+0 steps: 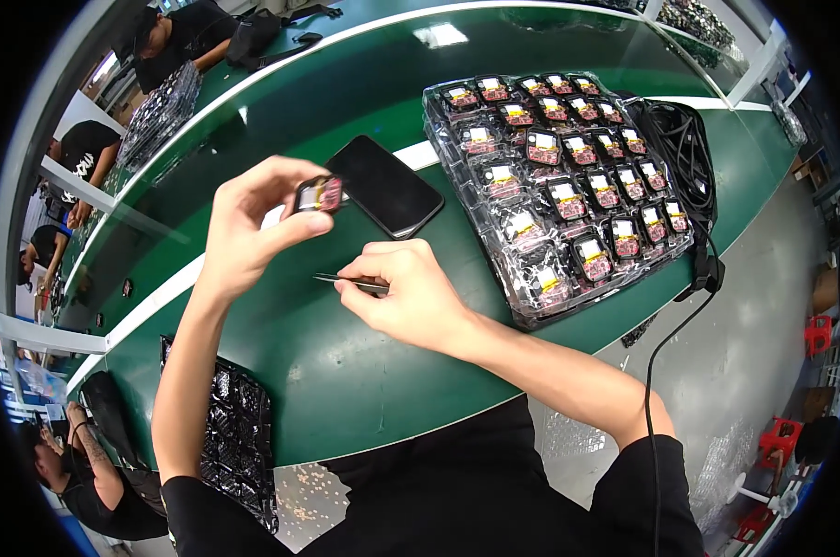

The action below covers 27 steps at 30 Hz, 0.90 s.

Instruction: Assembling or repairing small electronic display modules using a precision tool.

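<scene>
My left hand (248, 218) is raised over the green table and pinches a small black device housing (320, 194) by its sides, between thumb and fingers. Inside the housing a red circuit board and a pale part show. Lower and to the right, my right hand (406, 290) is closed on thin metal tweezers (338, 279), their tip pointing left. The tip is apart from the housing. Behind my hands lies a black smartphone (383, 186), screen up. A clear plastic tray (513, 295) to the right carries several similar housings with red boards and yellow-and-white parts.
A coiled black cable (684, 153) lies beyond the tray, one strand hanging down to the right. A black moulded tray (239, 418) leans by the table's near left edge. Co-workers (174, 42) sit along the far and left sides. Red stools (780, 441) stand on the right.
</scene>
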Motion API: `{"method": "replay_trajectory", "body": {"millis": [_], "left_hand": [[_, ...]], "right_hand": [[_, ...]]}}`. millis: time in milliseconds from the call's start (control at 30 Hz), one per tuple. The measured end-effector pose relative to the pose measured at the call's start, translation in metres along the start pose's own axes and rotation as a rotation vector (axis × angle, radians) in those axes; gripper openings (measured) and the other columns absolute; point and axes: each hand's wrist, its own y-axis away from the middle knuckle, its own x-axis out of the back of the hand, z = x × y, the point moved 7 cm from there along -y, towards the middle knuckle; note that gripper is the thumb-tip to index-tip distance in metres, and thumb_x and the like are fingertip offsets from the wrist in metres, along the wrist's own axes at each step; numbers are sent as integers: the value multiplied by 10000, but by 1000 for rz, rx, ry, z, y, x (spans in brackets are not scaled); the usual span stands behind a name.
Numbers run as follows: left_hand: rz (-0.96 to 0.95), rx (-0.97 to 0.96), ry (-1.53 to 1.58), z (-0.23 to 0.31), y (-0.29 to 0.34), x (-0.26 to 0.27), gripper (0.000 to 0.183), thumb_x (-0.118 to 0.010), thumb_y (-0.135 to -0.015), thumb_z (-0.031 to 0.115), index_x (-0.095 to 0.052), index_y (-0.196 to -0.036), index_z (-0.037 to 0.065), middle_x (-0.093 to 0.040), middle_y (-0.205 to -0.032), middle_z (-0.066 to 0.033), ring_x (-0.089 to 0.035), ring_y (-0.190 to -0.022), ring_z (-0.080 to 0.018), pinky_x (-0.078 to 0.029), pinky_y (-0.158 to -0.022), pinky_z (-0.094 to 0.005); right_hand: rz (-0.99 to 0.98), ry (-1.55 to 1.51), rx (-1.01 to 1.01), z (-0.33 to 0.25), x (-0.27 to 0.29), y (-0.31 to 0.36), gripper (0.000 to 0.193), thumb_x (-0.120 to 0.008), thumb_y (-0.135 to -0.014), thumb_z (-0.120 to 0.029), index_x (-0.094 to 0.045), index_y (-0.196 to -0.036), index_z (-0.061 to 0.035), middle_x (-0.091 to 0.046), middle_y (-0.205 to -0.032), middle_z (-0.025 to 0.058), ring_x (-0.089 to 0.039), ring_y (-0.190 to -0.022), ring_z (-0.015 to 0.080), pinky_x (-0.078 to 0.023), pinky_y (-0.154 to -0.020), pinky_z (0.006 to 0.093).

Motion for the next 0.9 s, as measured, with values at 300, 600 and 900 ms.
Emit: {"method": "replay_trajectory", "body": {"millis": [300,600,900], "left_hand": [[-442,-170,-410,38,-140,-86,468,-932,-904,228,-788,-1311,48,-613,-977,0,-478,-775,-92,-406,-675,-311],[-527,-246,-603,40,-161,-117,622,-891,-900,157,-701,-1493,152,-698,-1116,-30,-530,-751,-116,-491,-694,-306],[-124,-340,-449,43,-79,-41,441,-842,-967,153,-742,-1392,86,-749,-1217,-38,-547,-787,-104,-493,-716,-282]], "right_hand": [[-6,26,69,-1,-2,-3,131,-785,-915,-60,-842,-984,35,-752,-789,154,-717,-640,250,-527,-589,376],[-67,101,3,0,4,1,159,-774,-904,-92,-834,-967,40,-741,-795,161,-722,-652,299,-548,-616,404],[-3,69,91,-6,1,-1,129,-817,-907,-67,-839,-982,36,-731,-774,146,-708,-634,257,-539,-603,386]]}}
